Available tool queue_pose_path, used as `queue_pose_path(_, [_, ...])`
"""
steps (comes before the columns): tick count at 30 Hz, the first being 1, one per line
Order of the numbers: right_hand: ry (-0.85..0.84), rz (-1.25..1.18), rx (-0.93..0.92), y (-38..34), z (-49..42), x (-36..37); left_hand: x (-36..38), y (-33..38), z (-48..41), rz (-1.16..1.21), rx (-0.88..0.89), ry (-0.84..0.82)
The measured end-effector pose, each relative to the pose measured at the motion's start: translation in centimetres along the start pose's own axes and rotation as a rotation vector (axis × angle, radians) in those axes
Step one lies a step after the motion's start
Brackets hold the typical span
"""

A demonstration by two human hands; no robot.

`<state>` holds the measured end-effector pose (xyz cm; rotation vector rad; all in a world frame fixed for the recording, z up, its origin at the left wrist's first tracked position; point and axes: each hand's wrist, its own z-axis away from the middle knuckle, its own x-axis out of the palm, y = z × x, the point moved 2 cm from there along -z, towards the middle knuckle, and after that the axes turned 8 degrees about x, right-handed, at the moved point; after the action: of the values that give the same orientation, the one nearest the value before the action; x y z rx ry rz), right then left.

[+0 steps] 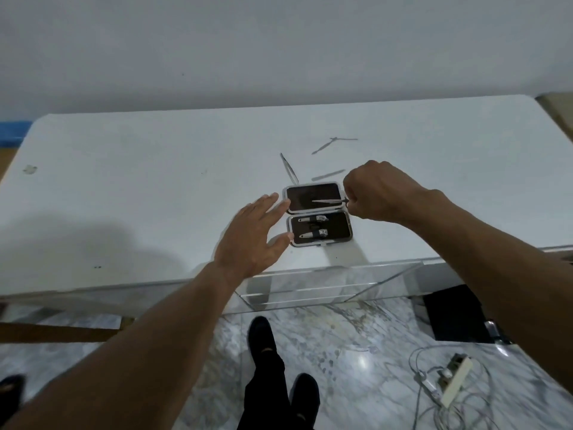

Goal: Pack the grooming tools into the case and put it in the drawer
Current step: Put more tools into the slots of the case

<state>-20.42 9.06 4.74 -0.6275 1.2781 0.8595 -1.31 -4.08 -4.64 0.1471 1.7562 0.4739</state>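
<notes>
Lying open on the white surface (155, 181), the case (319, 214) shows two dark-lined halves, one beyond the other. The near half holds two nail clippers (313, 226), set one above the other. The right hand (372, 193) is clenched around a thin pointed tool (328, 200), whose tip reaches out over the far half of the case. The left hand (254, 231) is released, its fingers (273, 201) straight and spread at the case's left edge; whether they touch it or sit just beside it cannot be told.

Beyond the case, loose on the surface, lie tweezers (289, 169), a flat slim tool (328, 174) near the right hand, and farther back two thin tools (335, 143) that cross each other. A clear drawer (325, 287) juts out below the surface's front edge, nearer the person than the case. On the marble floor (356, 352) to the right sits a power strip (455, 377) among cables.
</notes>
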Motion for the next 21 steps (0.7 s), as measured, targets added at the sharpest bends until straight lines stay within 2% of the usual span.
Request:
queue_pose_path(8, [-0.043,0.079,0.012,0.2,4.1,1.5,-0.1,-0.1,0.2,0.013,-0.043,-0.009])
queue_pose_path(21, [-0.074,0.120,0.029,-2.2,3.5,0.8,0.3,-0.5,0.2,-0.017,-0.037,0.003])
